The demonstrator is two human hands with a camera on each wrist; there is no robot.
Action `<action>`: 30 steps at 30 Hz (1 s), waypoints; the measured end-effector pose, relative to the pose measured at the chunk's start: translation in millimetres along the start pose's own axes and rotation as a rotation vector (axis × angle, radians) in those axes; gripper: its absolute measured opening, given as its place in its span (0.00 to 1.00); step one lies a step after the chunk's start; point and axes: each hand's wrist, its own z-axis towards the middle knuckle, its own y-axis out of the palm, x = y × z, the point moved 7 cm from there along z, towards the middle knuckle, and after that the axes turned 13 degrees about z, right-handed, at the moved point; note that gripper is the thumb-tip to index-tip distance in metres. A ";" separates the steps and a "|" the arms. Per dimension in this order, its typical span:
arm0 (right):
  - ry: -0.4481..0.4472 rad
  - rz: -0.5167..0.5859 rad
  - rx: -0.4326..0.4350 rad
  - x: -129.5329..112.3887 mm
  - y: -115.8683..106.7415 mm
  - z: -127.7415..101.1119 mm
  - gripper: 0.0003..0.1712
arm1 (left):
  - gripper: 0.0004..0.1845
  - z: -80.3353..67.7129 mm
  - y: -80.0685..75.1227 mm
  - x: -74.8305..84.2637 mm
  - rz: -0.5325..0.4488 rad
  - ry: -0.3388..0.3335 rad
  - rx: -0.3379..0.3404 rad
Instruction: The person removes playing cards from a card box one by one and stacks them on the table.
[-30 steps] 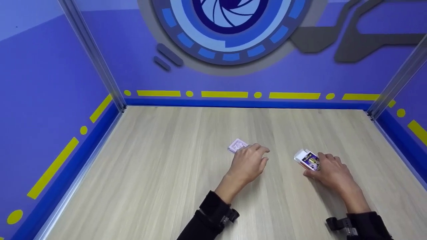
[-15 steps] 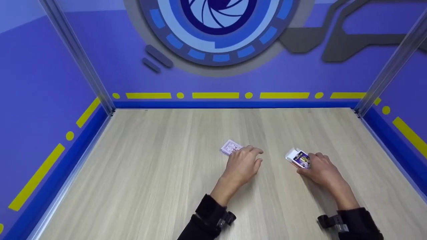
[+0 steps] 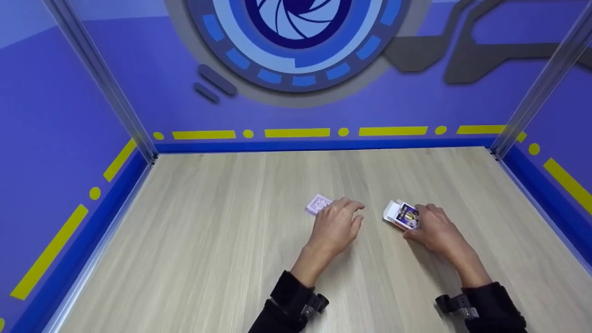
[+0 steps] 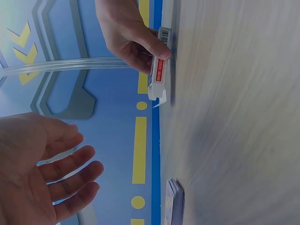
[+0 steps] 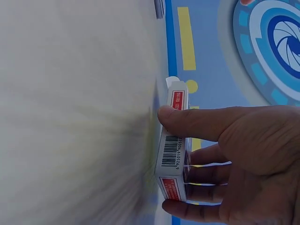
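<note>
A stack of playing cards (image 3: 318,204) with a pale pink patterned back lies on the table, partly hidden behind my left hand (image 3: 336,224). That hand hovers just over its near right side. Its fingers are relaxed and hold nothing; in the left wrist view, the left palm (image 4: 44,168) is apart from the card stack (image 4: 174,202). Farther right, my right hand (image 3: 437,229) grips a card box (image 3: 407,216) with a dark printed front. The box's white end flap stands open and points left. In the right wrist view, the thumb presses the barcode side of the box (image 5: 171,152).
The light wood table (image 3: 208,240) is bounded by a blue back wall (image 3: 259,111) and blue side walls. Metal posts (image 3: 111,88) stand at the two back corners. Black wrist straps with small cameras (image 3: 317,303) sit on both forearms.
My right hand has carried the card box left, closer to the card stack. The left hand has stayed over the stack. The head view has shifted slightly.
</note>
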 end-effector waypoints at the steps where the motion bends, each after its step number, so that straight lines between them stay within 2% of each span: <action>1: -0.007 0.003 0.004 -3.2 -1.0 1.0 0.47 | 0.11 0.9 -1.6 0.8 -0.004 0.003 0.009; 7: -0.067 0.004 0.037 -23.5 -4.0 4.3 0.44 | 0.10 3.0 -9.2 2.8 -0.032 0.020 0.064; 14: -0.135 0.039 0.065 -45.2 -2.9 5.6 0.41 | 0.09 2.2 -17.7 0.4 -0.068 -0.020 0.095; 18: -0.179 0.032 0.086 -61.1 -6.3 2.0 0.40 | 0.08 2.7 -24.5 3.1 -0.144 -0.030 0.131; 24: -0.258 0.004 0.134 -89.4 -11.5 -5.5 0.39 | 0.09 2.4 -32.2 7.4 -0.293 -0.037 0.150; 30: -0.357 -0.023 0.202 -114.1 -18.5 -15.3 0.41 | 0.11 2.9 -37.0 10.2 -0.371 -0.041 0.162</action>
